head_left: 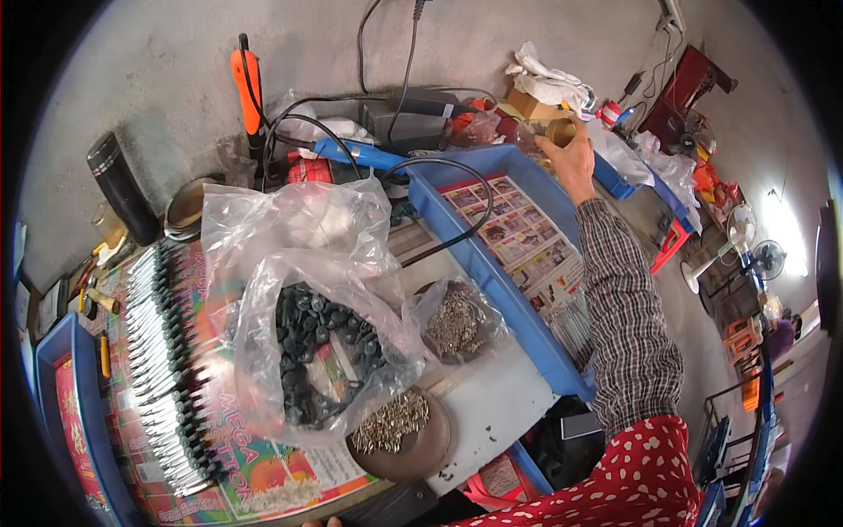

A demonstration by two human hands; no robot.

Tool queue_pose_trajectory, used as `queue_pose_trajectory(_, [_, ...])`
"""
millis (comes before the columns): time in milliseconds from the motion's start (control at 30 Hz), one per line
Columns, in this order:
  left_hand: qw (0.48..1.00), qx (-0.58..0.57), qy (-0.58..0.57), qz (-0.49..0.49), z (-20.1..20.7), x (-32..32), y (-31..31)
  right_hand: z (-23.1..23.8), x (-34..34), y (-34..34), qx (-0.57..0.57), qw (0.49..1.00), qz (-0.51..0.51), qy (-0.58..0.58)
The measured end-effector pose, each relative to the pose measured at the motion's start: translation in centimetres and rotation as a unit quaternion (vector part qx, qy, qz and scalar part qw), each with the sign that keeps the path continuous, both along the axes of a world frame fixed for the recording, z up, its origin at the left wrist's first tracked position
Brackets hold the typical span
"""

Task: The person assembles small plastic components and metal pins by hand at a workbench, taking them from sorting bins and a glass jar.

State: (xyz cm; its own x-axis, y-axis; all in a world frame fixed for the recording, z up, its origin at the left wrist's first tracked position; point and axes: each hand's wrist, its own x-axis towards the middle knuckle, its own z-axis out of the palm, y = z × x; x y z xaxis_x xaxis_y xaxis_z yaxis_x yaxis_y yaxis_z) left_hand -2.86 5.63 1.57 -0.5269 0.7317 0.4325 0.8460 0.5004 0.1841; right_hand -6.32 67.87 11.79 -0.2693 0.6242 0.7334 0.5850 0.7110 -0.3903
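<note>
My right arm, in a checked sleeve and a red dotted over-sleeve, stretches to the far right. At its end my right hand (572, 165) has thumb and fingers closed round a small cup (560, 132) with a yellowish-brown inside. Of my left hand (323, 523) only fingertips show at the bottom edge; its grip is hidden. An opened clear plastic bag (395, 338) of black plastic parts lies mid-table. Near it are a round brown dish (430, 448) of small brass-coloured metal pieces and a smaller bag (455, 323) of metal pieces.
Thin metal rods with black ends (171, 369) lie in a long row at left, beside a blue tray (75, 422). A large blue tray (492, 272) lies under my right arm. A black flask (123, 189) and an orange-handled tool (248, 92) stand along the wall; a black cable (479, 180) loops over the tray.
</note>
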Motion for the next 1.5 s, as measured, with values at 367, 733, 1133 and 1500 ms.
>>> queue_pose_trajectory(367, [0.994,-0.059,-0.084,0.041,0.4,0.9,0.3,-2.4,-6.0,6.9,0.036,0.999,-0.015,-0.025])
queue_pose_trajectory(733, [0.995,-0.075,-0.025,0.057,-0.6,1.2,0.1,-4.0,-7.4,11.5,0.011,0.992,-0.024,-0.120])
queue_pose_trajectory(1133, [0.993,-0.076,0.060,0.064,-1.1,1.2,0.3,-7.4,-8.1,15.1,-0.017,0.984,-0.010,-0.175])
queue_pose_trajectory(1500, [0.993,-0.058,-0.016,0.097,0.5,0.7,2.3,-6.9,-5.3,13.8,-0.037,0.984,0.067,-0.161])
